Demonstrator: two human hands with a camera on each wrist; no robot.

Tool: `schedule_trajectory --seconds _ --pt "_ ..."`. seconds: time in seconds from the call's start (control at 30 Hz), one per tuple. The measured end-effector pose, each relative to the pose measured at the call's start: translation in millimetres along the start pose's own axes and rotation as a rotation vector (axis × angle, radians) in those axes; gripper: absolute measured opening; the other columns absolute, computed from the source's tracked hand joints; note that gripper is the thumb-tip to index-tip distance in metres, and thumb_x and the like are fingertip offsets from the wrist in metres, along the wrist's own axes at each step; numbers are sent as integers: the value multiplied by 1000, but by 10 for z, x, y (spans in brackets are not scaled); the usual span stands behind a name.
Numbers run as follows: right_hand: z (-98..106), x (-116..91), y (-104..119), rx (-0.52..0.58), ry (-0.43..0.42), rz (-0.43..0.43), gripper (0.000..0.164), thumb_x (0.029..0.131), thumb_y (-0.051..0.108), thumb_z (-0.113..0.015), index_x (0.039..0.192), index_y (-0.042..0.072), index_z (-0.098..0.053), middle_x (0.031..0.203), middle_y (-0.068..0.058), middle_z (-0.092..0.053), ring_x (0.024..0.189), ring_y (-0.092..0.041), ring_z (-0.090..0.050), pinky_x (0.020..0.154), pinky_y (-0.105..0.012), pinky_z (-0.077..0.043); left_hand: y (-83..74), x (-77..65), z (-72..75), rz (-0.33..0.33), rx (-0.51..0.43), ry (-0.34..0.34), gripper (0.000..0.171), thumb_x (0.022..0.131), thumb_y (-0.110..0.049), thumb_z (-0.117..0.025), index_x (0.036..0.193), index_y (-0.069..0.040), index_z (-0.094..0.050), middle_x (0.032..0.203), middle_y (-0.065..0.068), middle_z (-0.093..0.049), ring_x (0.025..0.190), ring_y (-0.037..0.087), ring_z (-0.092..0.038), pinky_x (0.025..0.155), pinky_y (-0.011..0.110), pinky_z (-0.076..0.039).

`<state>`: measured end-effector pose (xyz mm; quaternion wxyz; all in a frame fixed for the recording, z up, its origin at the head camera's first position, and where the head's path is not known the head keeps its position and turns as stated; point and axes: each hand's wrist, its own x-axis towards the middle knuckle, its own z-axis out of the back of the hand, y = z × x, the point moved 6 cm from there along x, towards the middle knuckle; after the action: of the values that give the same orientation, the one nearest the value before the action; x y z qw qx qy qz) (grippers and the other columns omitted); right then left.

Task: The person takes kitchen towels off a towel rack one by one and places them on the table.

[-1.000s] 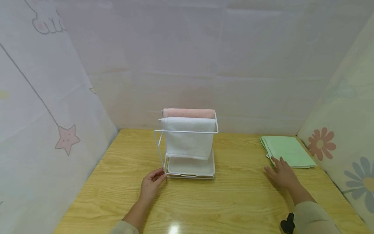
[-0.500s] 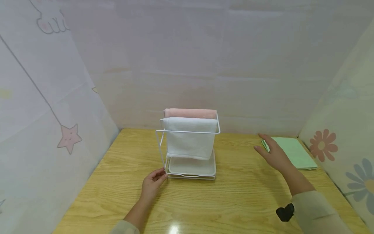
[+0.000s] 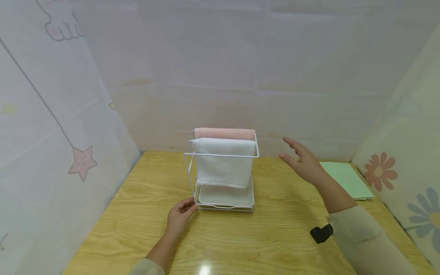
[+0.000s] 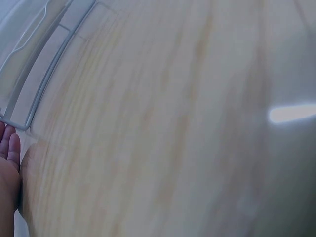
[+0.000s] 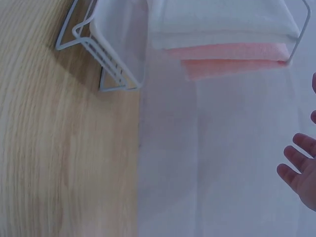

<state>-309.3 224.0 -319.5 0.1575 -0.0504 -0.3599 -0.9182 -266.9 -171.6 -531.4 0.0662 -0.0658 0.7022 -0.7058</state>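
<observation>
In the head view a white wire towel rack (image 3: 223,155) stands mid-table. A white towel (image 3: 223,170) hangs over its middle bar, and a pink towel (image 3: 225,133) is draped behind that. Below them sits a white tray (image 3: 227,195) on the rack's base. My left hand (image 3: 178,217) pinches the rack's lower front left corner; only part of this hand (image 4: 9,170) enters the left wrist view. Right of the rack, my right hand (image 3: 306,162) hovers above the table, fingers extended and thumb apart, touching nothing. The right wrist view catches several spread fingertips (image 5: 298,158).
A folded green towel (image 3: 347,179) lies at the table's right side, partly behind my right forearm. Patterned cloth walls (image 3: 79,162) enclose the wooden table (image 3: 275,236) at the back and both sides. A black wrist device (image 3: 322,233) sits at my right cuff.
My right hand has lifted off from beside the green towel and moved left and up, towards the rack. The left hand keeps its hold on the rack's corner.
</observation>
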Motion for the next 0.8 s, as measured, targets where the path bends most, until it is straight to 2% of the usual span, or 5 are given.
schedule_trajectory --seconds 0.23,0.43,0.8 --pt "-31 134 313 -59 -7 70 67 99 46 -53 155 18 -29 159 -15 -30 145 -41 -27 111 -66 -31 -3 -6 0 -1 11 -12 37 85 -3 -74 119 8 -63 108 17 -68 82 0 -63 75 13 -54" --pt "-57 213 496 -19 7 86 66 98 47 -54 154 21 -30 159 -12 -30 142 -43 -32 108 -65 -37 11 6 4 -8 0 -19 36 85 -2 -74 118 8 -64 103 12 -69 81 0 -64 74 13 -54" --pt "-83 349 809 -20 23 127 69 95 45 -61 152 19 -34 157 -11 -35 141 -40 -35 113 -61 -34 0 -7 -2 0 9 -2 37 85 -4 -74 119 7 -64 112 21 -67 83 0 -63 76 12 -54"
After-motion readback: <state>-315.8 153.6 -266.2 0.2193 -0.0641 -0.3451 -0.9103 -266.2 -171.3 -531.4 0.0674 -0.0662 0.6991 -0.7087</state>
